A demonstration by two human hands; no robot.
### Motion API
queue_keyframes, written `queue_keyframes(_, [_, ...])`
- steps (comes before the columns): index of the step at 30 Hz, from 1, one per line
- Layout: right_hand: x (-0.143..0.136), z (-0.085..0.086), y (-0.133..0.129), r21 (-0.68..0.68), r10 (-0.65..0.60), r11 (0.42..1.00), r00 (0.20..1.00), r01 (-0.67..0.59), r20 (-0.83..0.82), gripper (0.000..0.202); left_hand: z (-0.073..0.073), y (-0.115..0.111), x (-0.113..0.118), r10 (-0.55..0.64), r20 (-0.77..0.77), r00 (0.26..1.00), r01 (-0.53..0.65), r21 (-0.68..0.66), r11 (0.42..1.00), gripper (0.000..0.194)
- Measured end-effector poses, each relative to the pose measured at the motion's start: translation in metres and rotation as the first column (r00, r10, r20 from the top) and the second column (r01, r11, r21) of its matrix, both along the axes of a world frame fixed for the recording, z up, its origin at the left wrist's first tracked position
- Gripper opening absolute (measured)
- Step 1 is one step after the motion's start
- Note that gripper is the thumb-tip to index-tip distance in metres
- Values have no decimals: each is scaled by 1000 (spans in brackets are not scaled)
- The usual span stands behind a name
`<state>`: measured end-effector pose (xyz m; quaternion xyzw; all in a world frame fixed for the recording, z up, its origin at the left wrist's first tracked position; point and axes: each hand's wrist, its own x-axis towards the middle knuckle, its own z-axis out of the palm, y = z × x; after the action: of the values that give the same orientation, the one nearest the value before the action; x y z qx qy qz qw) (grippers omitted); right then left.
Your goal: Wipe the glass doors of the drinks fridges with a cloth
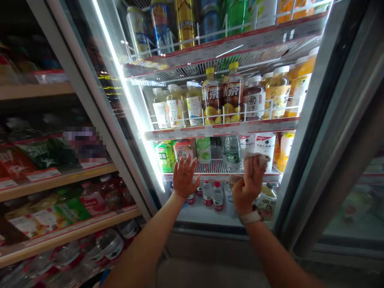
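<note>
My left hand [184, 179] is raised with its fingers spread and holds nothing. It is in front of a red drink pack [183, 149] on a lower shelf of the lit drinks fridge [222, 130]; whether the palm touches glass I cannot tell. In my right hand [246, 192] a crumpled grey-brown cloth [261, 160] is gripped, part of it sticking out beside the thumb. This hand is in front of a clear water bottle [233, 154] and white packs [265, 146]. A pale band circles the right wrist.
Higher fridge shelves hold tea bottles [232, 94] and cans [185, 22] behind wire rails. Small bottles [217, 197] stand at the bottom. A metal door frame [318, 140] runs down the right. Wooden shelves [57, 186] with packaged drinks line the left.
</note>
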<state>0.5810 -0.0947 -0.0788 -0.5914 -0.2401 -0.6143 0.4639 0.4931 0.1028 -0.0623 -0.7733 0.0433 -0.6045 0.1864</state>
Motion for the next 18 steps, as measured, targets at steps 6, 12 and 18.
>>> queue_keyframes(6, [-44, -26, 69, -312, 242, 922, 970, -230, 1, 59, 1, 1, -1, -21, -1, 1000, 21, -1, 1000, 62])
queue_keyframes(12, [-37, -32, 51, -476, 262, 851, 965, -223, 16, 49, -1, 5, -1, -25, -43, 999, 24, -22, 999, 62])
queue_keyframes(18, [14, -18, -42, -306, 81, 950, 996, -64, 44, 59, -2, 6, 2, -43, 0, 999, 43, -11, 999, 63])
